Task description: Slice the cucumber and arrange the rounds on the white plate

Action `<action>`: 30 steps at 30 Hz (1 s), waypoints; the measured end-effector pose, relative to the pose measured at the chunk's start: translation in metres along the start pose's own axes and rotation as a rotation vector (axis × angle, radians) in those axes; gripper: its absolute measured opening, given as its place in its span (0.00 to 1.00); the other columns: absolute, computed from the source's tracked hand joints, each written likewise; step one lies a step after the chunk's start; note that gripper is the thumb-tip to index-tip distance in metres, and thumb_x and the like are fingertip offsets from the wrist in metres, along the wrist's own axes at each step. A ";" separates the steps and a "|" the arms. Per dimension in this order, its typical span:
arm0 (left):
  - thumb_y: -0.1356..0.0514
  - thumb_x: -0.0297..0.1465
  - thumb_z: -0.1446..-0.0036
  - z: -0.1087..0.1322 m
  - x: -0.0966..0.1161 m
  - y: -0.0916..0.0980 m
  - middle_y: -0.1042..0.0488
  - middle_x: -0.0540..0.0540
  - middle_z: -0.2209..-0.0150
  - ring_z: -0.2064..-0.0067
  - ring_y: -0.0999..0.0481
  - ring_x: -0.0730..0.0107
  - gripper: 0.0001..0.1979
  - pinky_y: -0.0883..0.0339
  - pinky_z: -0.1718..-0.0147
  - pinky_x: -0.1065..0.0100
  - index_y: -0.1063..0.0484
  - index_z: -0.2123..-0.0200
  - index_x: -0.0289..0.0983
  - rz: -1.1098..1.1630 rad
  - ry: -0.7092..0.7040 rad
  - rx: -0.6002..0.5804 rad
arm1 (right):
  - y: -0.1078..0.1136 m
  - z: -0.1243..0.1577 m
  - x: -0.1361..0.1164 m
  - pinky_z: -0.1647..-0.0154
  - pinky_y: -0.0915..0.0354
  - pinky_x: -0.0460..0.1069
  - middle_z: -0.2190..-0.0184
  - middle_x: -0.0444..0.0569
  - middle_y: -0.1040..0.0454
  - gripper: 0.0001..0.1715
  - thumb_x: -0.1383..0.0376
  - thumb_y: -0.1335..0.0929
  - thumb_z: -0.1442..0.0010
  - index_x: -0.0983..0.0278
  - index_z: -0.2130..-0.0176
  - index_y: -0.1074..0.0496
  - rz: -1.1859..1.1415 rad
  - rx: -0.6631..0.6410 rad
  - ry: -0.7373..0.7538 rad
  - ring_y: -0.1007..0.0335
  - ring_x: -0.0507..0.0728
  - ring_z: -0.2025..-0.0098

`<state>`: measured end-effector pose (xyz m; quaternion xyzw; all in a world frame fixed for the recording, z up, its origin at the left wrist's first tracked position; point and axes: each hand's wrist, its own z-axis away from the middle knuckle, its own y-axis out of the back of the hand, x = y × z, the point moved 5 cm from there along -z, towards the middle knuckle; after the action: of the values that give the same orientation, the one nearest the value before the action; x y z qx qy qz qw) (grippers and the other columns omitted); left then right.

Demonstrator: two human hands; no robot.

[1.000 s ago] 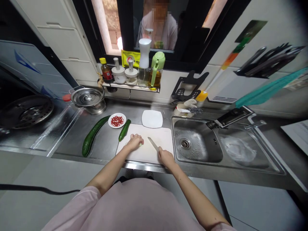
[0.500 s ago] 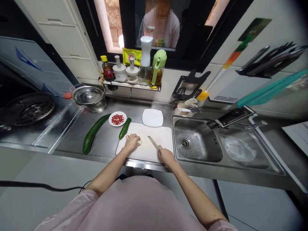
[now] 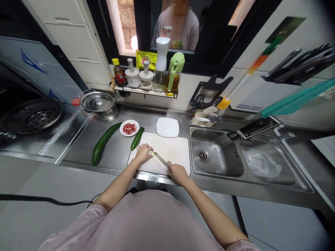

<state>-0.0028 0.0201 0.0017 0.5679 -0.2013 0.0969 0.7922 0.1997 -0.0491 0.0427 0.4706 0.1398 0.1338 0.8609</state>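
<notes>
My left hand (image 3: 142, 154) is closed over a small pale-green piece of cucumber (image 3: 151, 152) on the white cutting board (image 3: 178, 150); most of the piece is hidden under the fingers. In my right hand (image 3: 178, 173) is a knife (image 3: 161, 159), its blade pointing up and left with the tip at the piece. Whether the edge has entered it I cannot tell. A shorter length of cucumber (image 3: 137, 138) rests along the board's upper left edge. Farther left on the steel counter lies a long, dark green cucumber (image 3: 101, 144).
A small plate (image 3: 121, 132) of chopped red pieces stands behind the board, beside an empty-looking white plate (image 3: 167, 127). To the right is the sink (image 3: 217, 153). A lidded steel pot (image 3: 104, 113) stands at the back left, and a seasoning rack (image 3: 146, 91) hangs on the wall.
The knife has moved left, from the bare middle of the board to the piece under my left hand. My left hand keeps its hold. The view has shifted slightly.
</notes>
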 end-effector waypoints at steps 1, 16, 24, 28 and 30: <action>0.37 0.35 0.47 0.000 0.000 0.000 0.31 0.44 0.51 0.46 0.37 0.55 0.14 0.51 0.48 0.57 0.26 0.55 0.46 0.001 0.009 0.001 | 0.000 0.000 -0.001 0.63 0.41 0.49 0.60 0.57 0.23 0.14 0.66 0.45 0.34 0.64 0.51 0.39 0.002 -0.009 0.007 0.26 0.61 0.57; 0.37 0.36 0.47 -0.002 -0.006 -0.006 0.31 0.45 0.53 0.47 0.36 0.56 0.12 0.51 0.49 0.57 0.25 0.58 0.47 0.011 -0.023 0.029 | -0.005 -0.003 -0.003 0.62 0.40 0.49 0.61 0.57 0.23 0.14 0.68 0.44 0.34 0.63 0.51 0.39 0.018 -0.024 -0.003 0.26 0.61 0.58; 0.37 0.37 0.46 -0.003 -0.007 -0.007 0.32 0.45 0.53 0.47 0.37 0.56 0.12 0.51 0.48 0.57 0.25 0.57 0.47 0.019 -0.020 0.020 | 0.000 -0.005 0.000 0.62 0.40 0.49 0.61 0.57 0.23 0.14 0.67 0.44 0.34 0.63 0.51 0.37 0.024 -0.029 0.020 0.26 0.61 0.58; 0.38 0.38 0.45 -0.003 -0.006 -0.007 0.32 0.45 0.53 0.47 0.37 0.57 0.11 0.51 0.48 0.57 0.25 0.57 0.47 0.019 -0.025 0.024 | 0.001 -0.007 0.002 0.62 0.40 0.49 0.62 0.57 0.23 0.14 0.68 0.44 0.35 0.63 0.51 0.38 0.034 -0.032 0.022 0.26 0.60 0.58; 0.38 0.38 0.45 -0.003 -0.007 -0.007 0.32 0.45 0.52 0.47 0.38 0.56 0.12 0.52 0.48 0.56 0.25 0.57 0.47 0.018 -0.020 0.019 | 0.000 -0.008 0.002 0.63 0.40 0.49 0.62 0.56 0.23 0.14 0.69 0.43 0.35 0.63 0.51 0.38 0.040 -0.040 0.022 0.26 0.60 0.58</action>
<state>-0.0056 0.0206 -0.0082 0.5744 -0.2132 0.1001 0.7839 0.1986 -0.0422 0.0387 0.4546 0.1372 0.1588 0.8656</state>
